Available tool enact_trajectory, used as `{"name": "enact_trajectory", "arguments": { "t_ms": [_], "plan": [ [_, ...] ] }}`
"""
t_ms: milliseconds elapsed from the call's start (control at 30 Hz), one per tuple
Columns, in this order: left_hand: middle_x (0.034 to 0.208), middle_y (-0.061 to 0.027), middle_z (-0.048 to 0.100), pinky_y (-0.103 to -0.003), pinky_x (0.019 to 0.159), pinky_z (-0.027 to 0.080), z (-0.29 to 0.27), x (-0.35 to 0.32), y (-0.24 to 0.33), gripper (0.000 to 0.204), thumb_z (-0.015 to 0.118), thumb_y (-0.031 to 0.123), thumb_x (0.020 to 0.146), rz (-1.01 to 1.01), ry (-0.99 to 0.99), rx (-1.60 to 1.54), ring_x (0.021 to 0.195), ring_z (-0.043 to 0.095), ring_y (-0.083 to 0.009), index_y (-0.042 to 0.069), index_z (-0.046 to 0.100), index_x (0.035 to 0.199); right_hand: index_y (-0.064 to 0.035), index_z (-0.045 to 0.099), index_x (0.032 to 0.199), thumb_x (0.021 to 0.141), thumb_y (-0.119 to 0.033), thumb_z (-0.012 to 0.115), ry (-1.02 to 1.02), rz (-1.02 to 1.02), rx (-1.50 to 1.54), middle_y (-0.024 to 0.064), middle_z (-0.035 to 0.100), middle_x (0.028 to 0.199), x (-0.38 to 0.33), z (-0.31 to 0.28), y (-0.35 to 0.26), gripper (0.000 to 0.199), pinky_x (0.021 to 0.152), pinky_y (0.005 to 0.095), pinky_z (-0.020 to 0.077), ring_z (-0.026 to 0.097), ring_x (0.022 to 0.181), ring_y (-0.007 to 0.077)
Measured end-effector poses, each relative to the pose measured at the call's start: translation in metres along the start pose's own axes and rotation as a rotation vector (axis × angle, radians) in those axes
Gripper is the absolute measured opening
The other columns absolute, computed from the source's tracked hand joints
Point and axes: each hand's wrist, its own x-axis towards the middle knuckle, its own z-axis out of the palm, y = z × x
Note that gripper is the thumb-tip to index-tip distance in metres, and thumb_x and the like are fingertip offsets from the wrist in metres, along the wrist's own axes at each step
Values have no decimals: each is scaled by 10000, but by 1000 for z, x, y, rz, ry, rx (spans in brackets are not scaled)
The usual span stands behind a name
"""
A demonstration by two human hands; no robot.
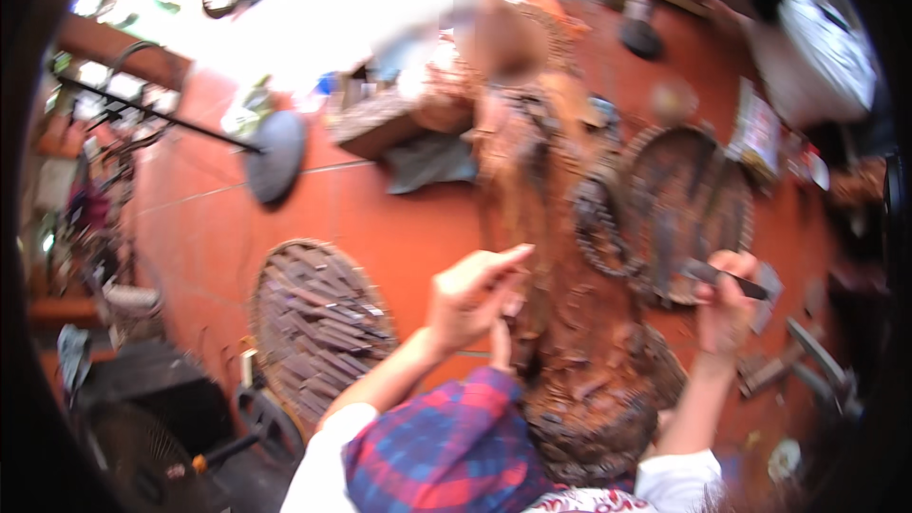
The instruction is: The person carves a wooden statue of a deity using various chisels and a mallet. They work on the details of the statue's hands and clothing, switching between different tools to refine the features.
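Note:
A rough brown log bench [579, 323] runs away from me, strewn with shavings at its near end. My left hand [472, 299] is raised at the log's left edge, index finger stretched out and the other fingers curled in. Anything between those fingertips is too small and blurred to name. Over on the right, my right hand [727, 309] is closed around a dark, stick-like tool [727, 279] lying roughly level; blur hides its exact kind. That hand is just beside the near rim of a round woven tray [689, 199] with long dark strips in it.
Another round woven tray [321, 323], full of purplish-brown strips, lies on the red tiled floor [427, 237] at left. A black fan [142, 446] stands near left. Farther off are a round stand base [275, 160] and a blurred person [499, 43]. Metal clamps [822, 361] lie at right.

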Motion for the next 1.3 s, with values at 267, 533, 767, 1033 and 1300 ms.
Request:
{"name": "enact_trajectory", "arguments": {
  "t_ms": [267,533,767,1033,1300],
  "plan": [
    [865,-95,718,-251,625,507,11,12,15,234,683,23,895,-175,-240,-164,709,665,-119,11,718,1126,56,525,1170,971,-46,519,70,115,90,192,665,1020,-13,54,12,224,768,337,616,720,871,269],
    [1176,-115,674,-302,934,508,5,12,15,454,478,350,1059,-680,-718,-1003,1077,647,-169,0,569,1334,11,665,1211,912,38,546,-317,-264,-825,250,627,1256,-38,89,39,323,883,362,576,684,1084,336],
    [1290,-76,580,-329,1072,423,19,9,9,422,495,348,1054,-756,-641,-1283,1201,552,-159,21,532,1318,-29,697,1144,826,-118,656,-499,-576,-1343,235,609,1298,-31,102,51,333,1061,530,440,567,1248,402],
    [1404,-76,499,-381,1111,393,30,8,10,478,441,394,1064,-830,-564,-1410,1279,500,-161,39,456,1384,-15,698,1139,843,-126,615,-459,-550,-1344,243,603,1313,-24,103,64,327,1075,531,426,569,1261,385],
    [1382,-85,526,-368,1087,418,30,14,21,503,398,433,1069,-872,-526,-1341,1267,519,-167,55,456,1395,8,719,1061,818,-22,628,-418,-526,-1251,216,662,1230,-15,108,58,262,1028,486,482,616,1208,363]
  ]
}}
